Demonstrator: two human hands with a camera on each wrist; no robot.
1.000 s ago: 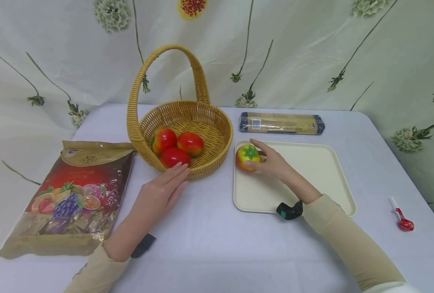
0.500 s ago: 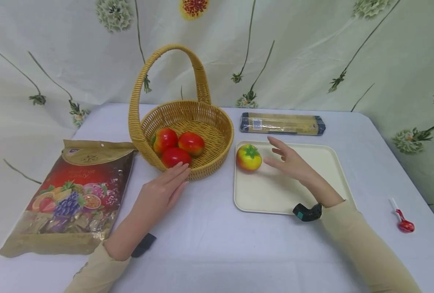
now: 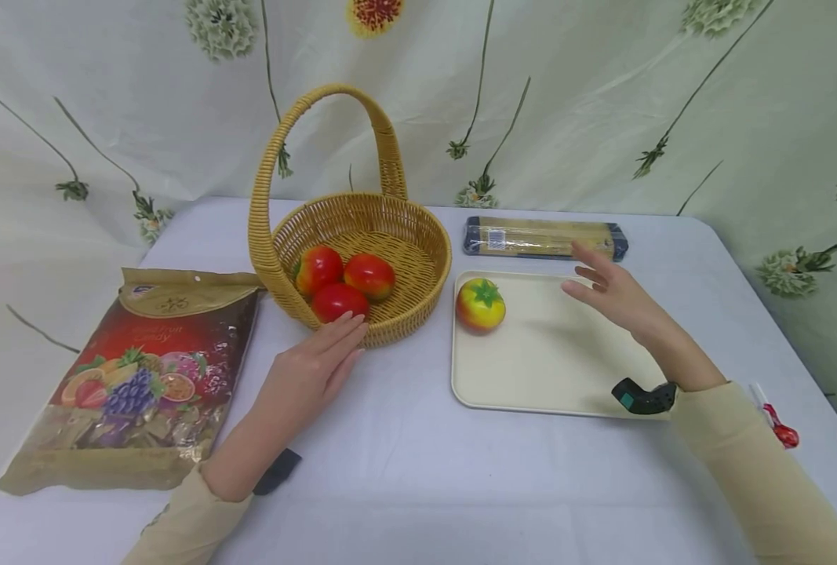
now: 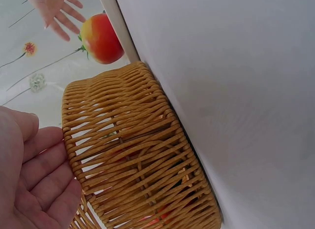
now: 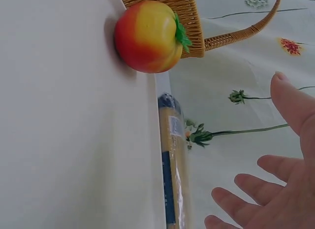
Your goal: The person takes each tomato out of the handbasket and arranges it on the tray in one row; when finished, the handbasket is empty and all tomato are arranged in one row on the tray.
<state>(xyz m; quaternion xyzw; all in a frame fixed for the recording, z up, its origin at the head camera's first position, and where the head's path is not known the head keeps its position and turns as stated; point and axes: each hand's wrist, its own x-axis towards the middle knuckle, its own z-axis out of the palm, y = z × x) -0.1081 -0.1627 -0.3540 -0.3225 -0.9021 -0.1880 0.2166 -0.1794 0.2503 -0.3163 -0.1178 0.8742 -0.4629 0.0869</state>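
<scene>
My left hand [image 3: 312, 369] rests its straight fingers on the front rim of the wicker basket [image 3: 418, 314]. In the left wrist view the fingertips touch the woven wall. Inside the basket lie three red fruits, one of them a red mango-like fruit [image 3: 339, 303] close by the fingertips. My right hand [image 3: 619, 294] hovers over the right part of the cream tray [image 3: 531, 384], fingers spread and holding nothing. A yellow-and-red persimmon-like fruit [image 3: 480, 304] with a green calyx sits at the tray's left side, apart from the right hand.
A candy bag [image 3: 143, 384] lies left of the basket. Behind the tray is a clear-wrapped package [image 3: 545, 238] with dark ends. A red lollipop [image 3: 784, 433] lies at the right, partly covered by the right sleeve. A floral cloth [image 3: 566, 118] hangs behind the table.
My right hand has let go of the yellow-and-red fruit and moved right, away from it, over the tray. The fruit stays on the tray. My left hand has not moved.
</scene>
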